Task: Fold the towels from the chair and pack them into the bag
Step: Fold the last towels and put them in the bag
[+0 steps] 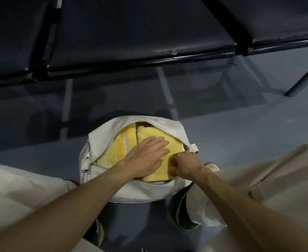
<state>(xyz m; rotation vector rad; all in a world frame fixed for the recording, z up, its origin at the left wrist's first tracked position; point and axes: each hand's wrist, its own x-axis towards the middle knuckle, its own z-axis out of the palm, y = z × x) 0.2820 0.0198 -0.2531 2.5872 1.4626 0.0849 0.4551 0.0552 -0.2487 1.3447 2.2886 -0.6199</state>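
Note:
A white zip bag (102,139) stands open on the floor between my feet. Folded yellow towels fill it: a plain yellow one (155,135) on the right and a yellow one with white stripes (118,146) on the left. My left hand (146,157) lies flat on the plain towel with straight fingers, pressing it down. My right hand (183,165) is curled at the bag's right rim; its fingers are tucked by the towel's edge, and what they grip is hidden.
A row of dark padded bench seats (131,30) with a black metal frame runs across the top; one leg (302,79) slants down at the right. Blue-grey floor (40,148) surrounds the bag. My shoes (182,211) and light trousers flank it.

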